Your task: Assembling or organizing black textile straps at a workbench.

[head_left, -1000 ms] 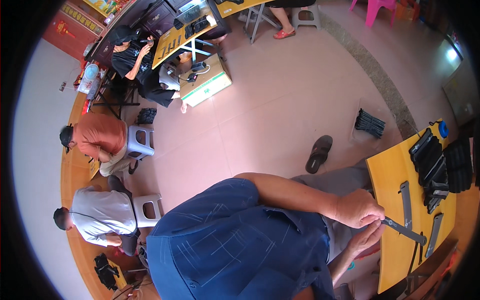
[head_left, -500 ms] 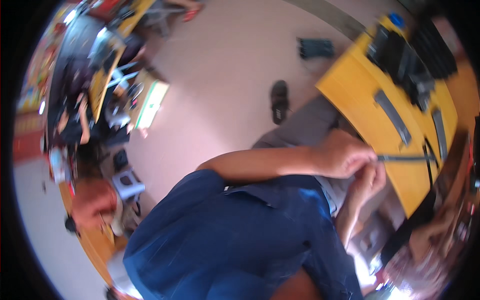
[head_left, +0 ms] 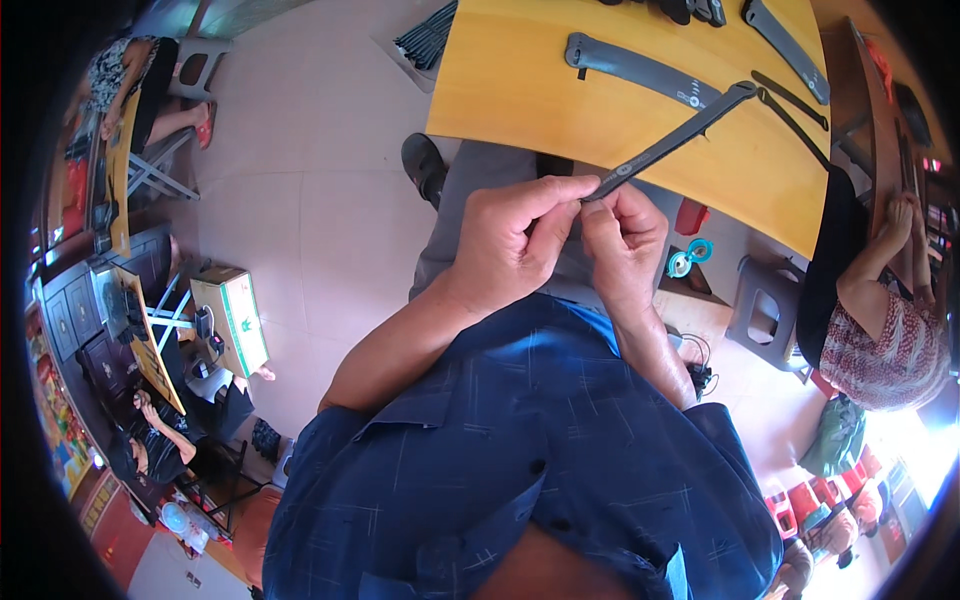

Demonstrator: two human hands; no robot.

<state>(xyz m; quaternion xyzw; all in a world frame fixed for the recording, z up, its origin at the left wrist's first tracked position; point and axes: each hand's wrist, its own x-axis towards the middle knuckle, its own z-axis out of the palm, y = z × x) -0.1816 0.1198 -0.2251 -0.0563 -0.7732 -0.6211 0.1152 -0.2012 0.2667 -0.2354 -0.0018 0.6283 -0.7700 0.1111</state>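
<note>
While both wrists bend inward, left hand (head_left: pixel 515 240) and right hand (head_left: pixel 625 240) fingers pinch the grey strap (head_left: pixel 668 145).

We see a dark grey strap (head_left: pixel 672 145) against our yellow-orange counter (head_left: pixel 520 80). Our shirt (head_left: pixel 520 450) is dark blue with faint pale streaks, our trousers (head_left: pixel 470 190) grey. The floor (head_left: pixel 310 200) is pale pinkish-beige tile. Nearby, a person's top (head_left: pixel 885 350) is red-and-white patterned.

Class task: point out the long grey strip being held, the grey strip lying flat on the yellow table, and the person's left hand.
held grey strip (head_left: pixel 672 146), head view, mid-length.
flat grey strip (head_left: pixel 640 70), head view, middle.
left hand (head_left: pixel 515 240), head view, back of hand.
</note>
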